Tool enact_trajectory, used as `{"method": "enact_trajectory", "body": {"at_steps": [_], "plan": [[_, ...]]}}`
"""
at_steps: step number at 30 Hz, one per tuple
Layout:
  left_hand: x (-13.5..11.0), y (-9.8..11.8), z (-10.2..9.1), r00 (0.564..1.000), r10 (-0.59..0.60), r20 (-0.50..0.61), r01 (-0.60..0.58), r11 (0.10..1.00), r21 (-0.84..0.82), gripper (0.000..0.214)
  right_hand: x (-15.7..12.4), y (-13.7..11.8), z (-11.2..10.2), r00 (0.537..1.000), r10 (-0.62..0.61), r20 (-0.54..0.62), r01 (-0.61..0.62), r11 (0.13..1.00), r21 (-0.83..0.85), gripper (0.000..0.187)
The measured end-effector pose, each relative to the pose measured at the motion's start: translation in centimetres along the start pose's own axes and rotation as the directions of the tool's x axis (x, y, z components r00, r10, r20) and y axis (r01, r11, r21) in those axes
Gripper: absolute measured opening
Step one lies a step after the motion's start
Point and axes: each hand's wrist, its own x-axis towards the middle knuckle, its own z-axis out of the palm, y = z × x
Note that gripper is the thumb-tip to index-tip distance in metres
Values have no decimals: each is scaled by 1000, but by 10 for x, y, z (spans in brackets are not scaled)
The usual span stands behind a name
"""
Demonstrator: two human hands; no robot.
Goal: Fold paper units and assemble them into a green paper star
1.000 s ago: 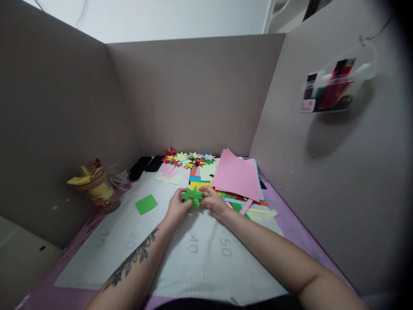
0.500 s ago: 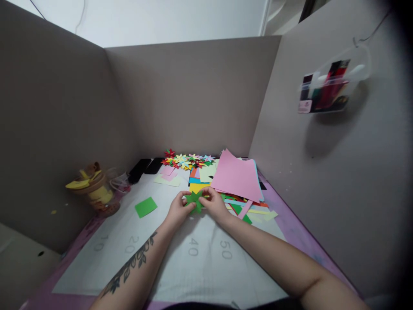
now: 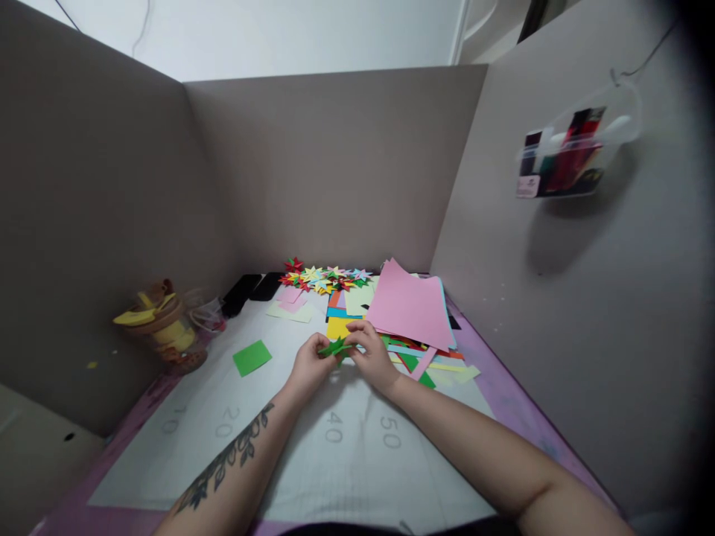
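Note:
Between my two hands, above the white mat (image 3: 302, 461), is a green folded paper star (image 3: 336, 347). My left hand (image 3: 310, 365) pinches its left side between thumb and fingers. On the opposite side, my right hand (image 3: 371, 353) grips the star's right edge with its fingers closed. The star is tipped so that it appears nearly edge-on, and its lower points are partly hidden by my fingers. A loose green paper rectangle (image 3: 252, 358) lies on the mat to the left of my left hand.
Finished multicoloured paper stars (image 3: 324, 279) are heaped at the back. Pink paper sheets (image 3: 410, 305) top a pile at the right, with coloured strips (image 3: 424, 363) below. A pot with yellow items (image 3: 167, 327) stands left, near black flat objects (image 3: 241, 295). A clear container (image 3: 564, 160) hangs on the right wall.
The green star has tilted from facing me to nearly edge-on. Both hands have shifted their fingers slightly around it and stay in about the same place.

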Motion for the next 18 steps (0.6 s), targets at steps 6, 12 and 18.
{"method": "enact_trajectory", "body": {"at_steps": [6, 12, 18], "plan": [[-3, 15, -11, 948, -133, 290, 191, 964, -183, 48, -2, 2, -5, 993, -109, 37, 112, 989, -94, 26], [-2, 16, -16, 931, -186, 313, 272, 928, -257, 32, -1, 1, -9, 992, -113, 50, 116, 991, -66, 26], [1, 2, -8, 950, -111, 292, 164, 973, -161, 29, 3, 0, -5, 998, -51, 41, 51, 999, -12, 12]]}}
